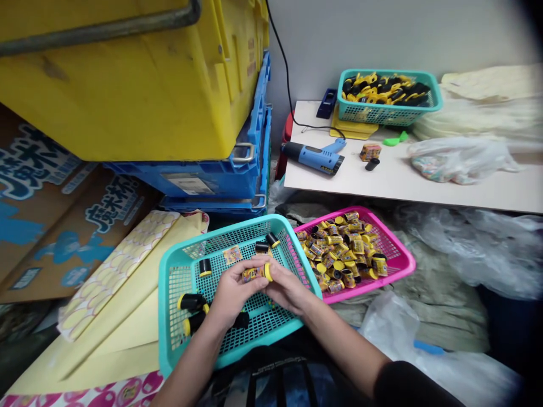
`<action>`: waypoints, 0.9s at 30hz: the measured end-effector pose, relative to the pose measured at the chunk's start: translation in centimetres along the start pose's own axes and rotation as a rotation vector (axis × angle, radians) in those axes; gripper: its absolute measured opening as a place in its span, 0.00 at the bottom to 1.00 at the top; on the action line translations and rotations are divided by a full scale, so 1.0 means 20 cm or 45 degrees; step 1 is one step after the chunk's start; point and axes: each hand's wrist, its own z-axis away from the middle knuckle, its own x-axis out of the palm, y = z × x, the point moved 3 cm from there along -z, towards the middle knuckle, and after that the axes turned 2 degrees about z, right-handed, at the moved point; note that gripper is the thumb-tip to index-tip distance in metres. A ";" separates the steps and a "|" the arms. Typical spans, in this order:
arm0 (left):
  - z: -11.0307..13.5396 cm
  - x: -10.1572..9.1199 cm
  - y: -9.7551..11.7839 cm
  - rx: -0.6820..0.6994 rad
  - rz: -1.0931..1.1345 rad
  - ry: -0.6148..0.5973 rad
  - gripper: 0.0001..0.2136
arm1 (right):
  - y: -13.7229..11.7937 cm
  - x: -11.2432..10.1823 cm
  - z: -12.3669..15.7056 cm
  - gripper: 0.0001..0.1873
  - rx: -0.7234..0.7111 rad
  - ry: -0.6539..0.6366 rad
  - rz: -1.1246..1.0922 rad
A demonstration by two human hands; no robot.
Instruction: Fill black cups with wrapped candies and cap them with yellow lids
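Note:
Over a teal plastic mesh basket, my left hand and my right hand together hold a small labelled cylinder with a yellow cap. Black cylinders with yellow ends lie in the basket near my left wrist, and others sit at its far side. A small printed label rests on the mesh. To the right of my right hand, a pink mesh basket holds a heap of labelled cylinders.
A white board at the back holds a blue power tool and a teal basket of yellow-and-black parts. Stacked yellow and blue crates and cardboard boxes fill the left. Plastic bags lie on the right.

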 end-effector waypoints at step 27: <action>0.03 -0.01 0.01 -0.191 0.186 -0.165 0.26 | -0.47 -0.11 0.25 0.12 -0.774 0.375 1.441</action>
